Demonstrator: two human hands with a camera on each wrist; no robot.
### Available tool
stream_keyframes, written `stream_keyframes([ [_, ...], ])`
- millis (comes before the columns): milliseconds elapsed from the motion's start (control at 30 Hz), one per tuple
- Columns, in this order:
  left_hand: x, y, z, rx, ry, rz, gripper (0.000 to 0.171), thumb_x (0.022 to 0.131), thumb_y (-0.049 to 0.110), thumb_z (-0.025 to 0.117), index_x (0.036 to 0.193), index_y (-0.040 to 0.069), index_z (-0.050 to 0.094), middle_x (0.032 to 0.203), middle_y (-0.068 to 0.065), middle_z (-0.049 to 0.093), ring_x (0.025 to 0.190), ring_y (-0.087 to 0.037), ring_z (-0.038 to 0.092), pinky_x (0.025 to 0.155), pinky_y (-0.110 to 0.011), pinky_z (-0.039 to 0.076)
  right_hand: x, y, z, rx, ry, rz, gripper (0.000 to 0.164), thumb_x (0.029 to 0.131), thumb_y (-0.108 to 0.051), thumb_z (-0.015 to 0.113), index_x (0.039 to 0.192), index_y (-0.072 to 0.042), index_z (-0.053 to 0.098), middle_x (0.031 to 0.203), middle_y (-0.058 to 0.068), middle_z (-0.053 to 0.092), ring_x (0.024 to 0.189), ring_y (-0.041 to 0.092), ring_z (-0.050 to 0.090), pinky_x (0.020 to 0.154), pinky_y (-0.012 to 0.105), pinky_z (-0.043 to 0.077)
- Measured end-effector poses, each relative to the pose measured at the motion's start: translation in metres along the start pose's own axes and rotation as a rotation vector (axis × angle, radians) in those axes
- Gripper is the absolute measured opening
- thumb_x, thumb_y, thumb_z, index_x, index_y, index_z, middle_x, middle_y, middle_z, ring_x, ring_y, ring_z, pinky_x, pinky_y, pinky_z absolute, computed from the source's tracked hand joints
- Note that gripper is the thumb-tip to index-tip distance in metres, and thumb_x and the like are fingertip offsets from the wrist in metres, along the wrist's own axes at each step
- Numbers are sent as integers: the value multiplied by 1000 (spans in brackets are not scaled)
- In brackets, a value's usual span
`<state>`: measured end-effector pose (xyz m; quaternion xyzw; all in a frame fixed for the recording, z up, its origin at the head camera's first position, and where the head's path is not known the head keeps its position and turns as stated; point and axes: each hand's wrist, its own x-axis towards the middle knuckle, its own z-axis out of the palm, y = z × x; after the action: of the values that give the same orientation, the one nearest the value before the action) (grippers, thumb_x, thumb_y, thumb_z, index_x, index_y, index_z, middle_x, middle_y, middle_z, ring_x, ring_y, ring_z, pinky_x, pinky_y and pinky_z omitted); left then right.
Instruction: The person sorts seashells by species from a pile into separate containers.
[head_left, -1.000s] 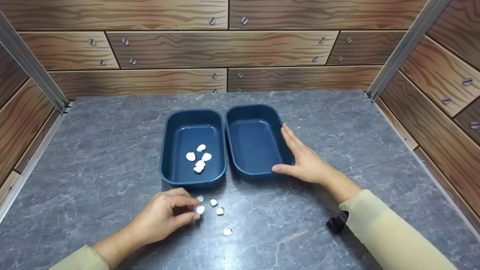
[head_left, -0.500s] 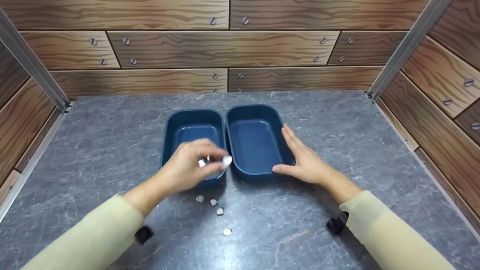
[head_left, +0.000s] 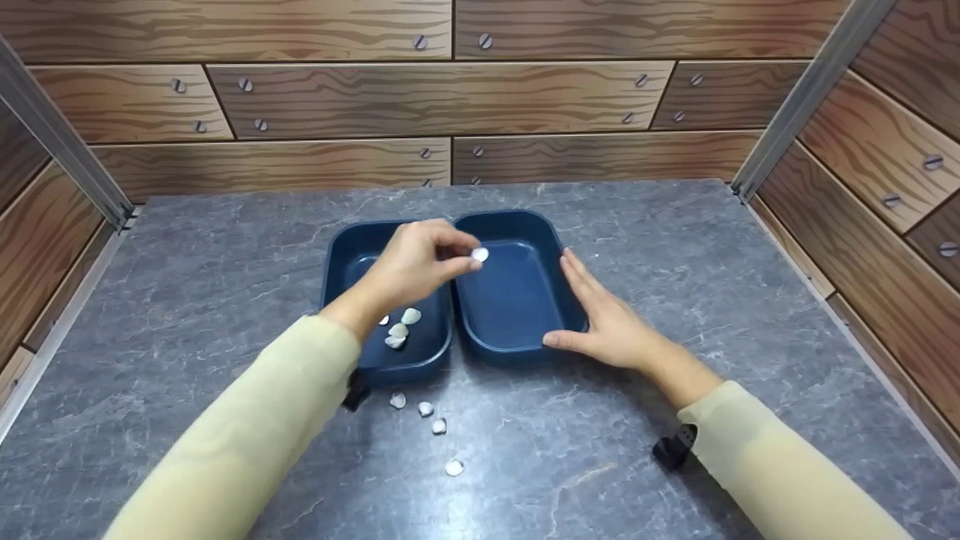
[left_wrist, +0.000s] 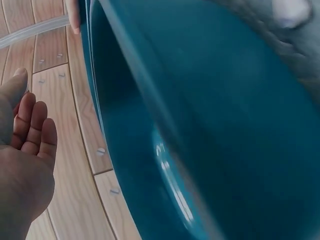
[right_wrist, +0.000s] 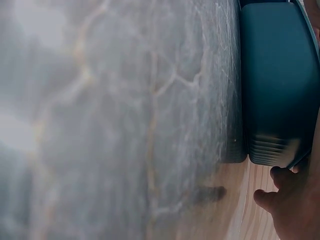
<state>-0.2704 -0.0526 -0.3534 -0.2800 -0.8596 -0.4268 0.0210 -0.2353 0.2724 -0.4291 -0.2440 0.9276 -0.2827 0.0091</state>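
My left hand (head_left: 412, 259) pinches a small white seashell (head_left: 480, 255) between thumb and fingertips, over the near-touching long sides of two dark blue bins. Below its wrist lies the left bin (head_left: 405, 370), holding several white shells (head_left: 398, 330), partly covered by the arm. Only the bare floor shows inside the right bin (head_left: 510, 300). Along that bin's outer right side rests my right hand (head_left: 611, 322), fingers straight and thumb at the near corner. The left wrist view shows the left hand (left_wrist: 30, 160) beside a bin wall; the shell is hidden there.
Several loose shells (head_left: 426, 409) lie on the grey marbled table (head_left: 225, 262) in front of the bins. Wood-patterned panels (head_left: 442, 97) stand behind and at both sides, with metal posts (head_left: 787, 97) at the corners.
My left hand has lifted a shell off the table in front of the left bin and carried it up and right, to the right bin's left edge. The right hand has stayed put.
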Motion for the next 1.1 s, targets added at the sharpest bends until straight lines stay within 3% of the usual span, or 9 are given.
stream_keyframes([
  [200,24,0,15,-10,-11,-14,23,99,22,80,117,9,83,104,-4,73,92,-16,65,80,-30,55,0,0,-1,5,-11,8,118,91,-58,78,172,-11,8,179,8,0,159,39,19,122,66,24],
  [400,37,-3,28,-50,-40,-73,23,99,23,79,118,10,83,106,-2,73,91,-16,63,79,-29,54,-1,0,0,0,-16,10,117,92,-57,78,172,-11,6,179,9,0,160,39,17,122,67,24],
  [633,42,-11,38,-26,-90,-122,23,98,22,80,118,11,83,103,-2,74,88,-16,63,77,-29,53,0,0,-1,-2,-11,9,117,92,-55,79,172,-10,6,179,8,-1,160,39,18,122,67,24],
  [1100,42,-21,56,88,-129,-85,24,98,20,80,119,10,82,107,-3,76,96,-17,65,89,-33,55,0,-1,-1,5,-14,12,117,91,-59,77,172,-11,7,179,5,-1,160,37,17,123,66,24],
])
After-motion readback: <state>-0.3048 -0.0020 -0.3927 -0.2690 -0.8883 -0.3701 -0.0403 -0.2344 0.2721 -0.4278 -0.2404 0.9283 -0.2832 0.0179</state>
